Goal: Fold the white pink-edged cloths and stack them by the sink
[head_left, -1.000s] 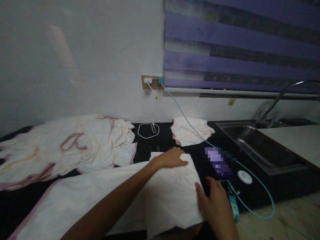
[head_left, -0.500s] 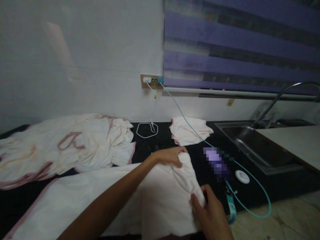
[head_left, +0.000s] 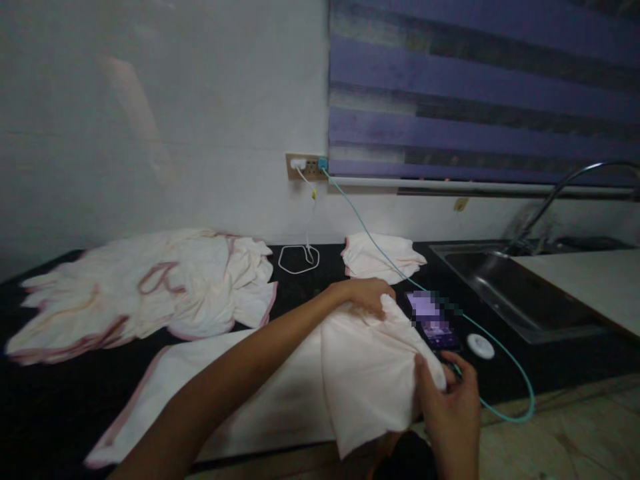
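The steel sink (head_left: 505, 293) at the right end of the black countertop (head_left: 300, 293) shows nothing inside it (its far end lies under a pale board). The cream cloth (head_left: 365, 373) with a pink hem lies along the counter's front edge, its right end lifted and bunched. The left hand (head_left: 367, 295) is closed on the cloth's far corner; the right hand (head_left: 450, 400) pinches its near corner between thumb and fingers. Just beside the cloth lies a phone (head_left: 434, 321) with a lit, blurred screen, its writing unreadable, near a teal cable (head_left: 505, 363). A heap of cloths (head_left: 150, 287) and a folded cloth (head_left: 380, 257) lie further back.
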Demonstrator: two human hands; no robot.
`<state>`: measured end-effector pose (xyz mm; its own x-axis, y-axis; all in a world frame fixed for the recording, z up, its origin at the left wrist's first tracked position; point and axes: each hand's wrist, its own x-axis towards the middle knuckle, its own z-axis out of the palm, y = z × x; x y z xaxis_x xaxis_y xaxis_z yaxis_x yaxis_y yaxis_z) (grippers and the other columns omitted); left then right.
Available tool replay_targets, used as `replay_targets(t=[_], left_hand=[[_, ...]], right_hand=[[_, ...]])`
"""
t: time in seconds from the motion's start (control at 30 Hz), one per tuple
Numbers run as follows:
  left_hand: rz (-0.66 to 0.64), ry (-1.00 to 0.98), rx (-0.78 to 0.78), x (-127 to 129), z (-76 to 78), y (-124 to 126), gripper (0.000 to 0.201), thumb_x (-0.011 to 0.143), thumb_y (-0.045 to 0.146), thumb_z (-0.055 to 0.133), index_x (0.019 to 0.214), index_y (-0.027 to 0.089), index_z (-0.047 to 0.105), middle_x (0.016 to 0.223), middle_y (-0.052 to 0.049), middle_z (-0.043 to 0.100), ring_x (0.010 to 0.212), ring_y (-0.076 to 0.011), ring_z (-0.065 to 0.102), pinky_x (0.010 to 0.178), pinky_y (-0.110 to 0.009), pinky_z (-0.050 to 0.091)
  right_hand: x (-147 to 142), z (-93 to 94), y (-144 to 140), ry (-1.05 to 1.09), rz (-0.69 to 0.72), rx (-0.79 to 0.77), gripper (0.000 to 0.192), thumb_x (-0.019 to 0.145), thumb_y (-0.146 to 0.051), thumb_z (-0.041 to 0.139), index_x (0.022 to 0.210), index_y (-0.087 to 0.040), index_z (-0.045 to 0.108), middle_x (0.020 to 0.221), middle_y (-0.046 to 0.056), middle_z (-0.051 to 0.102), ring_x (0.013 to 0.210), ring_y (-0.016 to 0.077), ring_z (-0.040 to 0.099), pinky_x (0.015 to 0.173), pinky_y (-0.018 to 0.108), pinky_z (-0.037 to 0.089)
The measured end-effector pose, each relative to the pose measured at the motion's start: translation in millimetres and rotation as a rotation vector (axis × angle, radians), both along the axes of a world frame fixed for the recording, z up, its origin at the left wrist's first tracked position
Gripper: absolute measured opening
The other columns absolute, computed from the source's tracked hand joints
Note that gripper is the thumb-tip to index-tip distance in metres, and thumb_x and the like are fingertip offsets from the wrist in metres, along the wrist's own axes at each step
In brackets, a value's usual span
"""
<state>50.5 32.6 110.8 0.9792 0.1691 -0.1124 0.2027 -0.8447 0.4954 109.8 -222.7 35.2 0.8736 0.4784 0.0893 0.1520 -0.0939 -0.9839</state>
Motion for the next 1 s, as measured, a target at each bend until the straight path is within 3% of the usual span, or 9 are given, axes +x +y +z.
replay_targets(t=[0.13, 0.27, 0.4, 0.53, 0.7, 0.8, 0.9, 1.0], left_hand=[[-0.135, -0.071, 0.023, 22, 29.4, 1, 0.035, 0.072, 0.020, 0.077, 0.106, 0.014, 0.074, 0.103, -0.006, 0.075, 0.096, -0.0227, 0.068, 0.085, -0.029, 0.050], [-0.182, -0.138, 0.043, 22, 56.8, -2, 0.036, 0.075, 0.020, 0.076, 0.110, 0.014, 0.072, 0.105, -0.005, 0.073, 0.100, -0.0223, 0.067, 0.088, -0.029, 0.049], [-0.154, -0.143, 0.095, -3, 76.6, -3, 0.037, 0.076, 0.022, 0.076, 0.112, 0.015, 0.071, 0.105, -0.005, 0.073, 0.099, -0.0218, 0.066, 0.086, -0.029, 0.048], [-0.138, -0.146, 0.159, -50, 87.6, -5, 0.030, 0.078, 0.021, 0.074, 0.108, 0.018, 0.070, 0.105, -0.006, 0.071, 0.099, -0.0223, 0.064, 0.087, -0.030, 0.048], [-0.169, -0.183, 0.313, -120, 89.0, -9, 0.026, 0.082, 0.014, 0.067, 0.107, 0.020, 0.068, 0.112, -0.010, 0.068, 0.113, -0.0263, 0.058, 0.102, -0.036, 0.044], [-0.146, -0.191, 0.397, -160, 83.6, -10, 0.030, 0.081, 0.010, 0.063, 0.109, 0.020, 0.065, 0.116, -0.011, 0.065, 0.116, -0.0270, 0.055, 0.102, -0.036, 0.044], [-0.086, -0.147, 0.465, -196, 73.3, -10, 0.031, 0.080, 0.010, 0.062, 0.108, 0.021, 0.063, 0.116, -0.010, 0.063, 0.115, -0.0271, 0.054, 0.097, -0.035, 0.044], [-0.024, -0.114, 0.491, -227, 55.5, -12, 0.028, 0.080, 0.011, 0.062, 0.106, 0.022, 0.062, 0.117, -0.010, 0.063, 0.116, -0.0272, 0.053, 0.095, -0.036, 0.044]], right_hand=[[7, 25.5, -3, 0.008, -0.149, 0.088, 0.084, 0.069, -0.059, 0.085, 0.132, -0.018, 0.048, 0.096, 0.007, 0.074, 0.072, 0.0211, 0.070, 0.062, 0.030, 0.056], [5, 54.0, -6, -0.114, -0.223, 0.133, 0.079, 0.065, -0.059, 0.087, 0.124, -0.018, 0.055, 0.092, 0.007, 0.073, 0.073, 0.0203, 0.069, 0.063, 0.029, 0.054], [-12, 68.2, -4, -0.217, -0.139, 0.149, 0.062, 0.071, -0.059, 0.083, 0.112, -0.018, 0.062, 0.092, 0.007, 0.073, 0.074, 0.0195, 0.067, 0.064, 0.028, 0.053], [-38, 65.8, 5, -0.295, 0.012, 0.124, 0.048, 0.081, -0.056, 0.075, 0.109, -0.018, 0.066, 0.099, 0.008, 0.074, 0.082, 0.0211, 0.069, 0.073, 0.031, 0.054], [-84, 61.9, 20, -0.486, 0.203, 0.167, 0.031, 0.090, -0.047, 0.065, 0.107, -0.020, 0.064, 0.099, 0.008, 0.071, 0.085, 0.0215, 0.068, 0.075, 0.032, 0.053], [-121, 59.9, 27, -0.636, 0.306, 0.192, 0.016, 0.096, -0.034, 0.057, 0.106, -0.022, 0.061, 0.098, 0.008, 0.069, 0.089, 0.0225, 0.066, 0.079, 0.033, 0.051], [-157, 50.7, 33, -0.739, 0.428, 0.204, 0.010, 0.095, -0.020, 0.052, 0.104, -0.023, 0.057, 0.095, 0.007, 0.066, 0.090, 0.0234, 0.064, 0.081, 0.035, 0.049], [-186, 32.7, 39, -0.829, 0.510, 0.163, 0.019, 0.090, -0.009, 0.049, 0.100, -0.023, 0.055, 0.090, 0.006, 0.065, 0.088, 0.0248, 0.062, 0.080, 0.037, 0.048]])
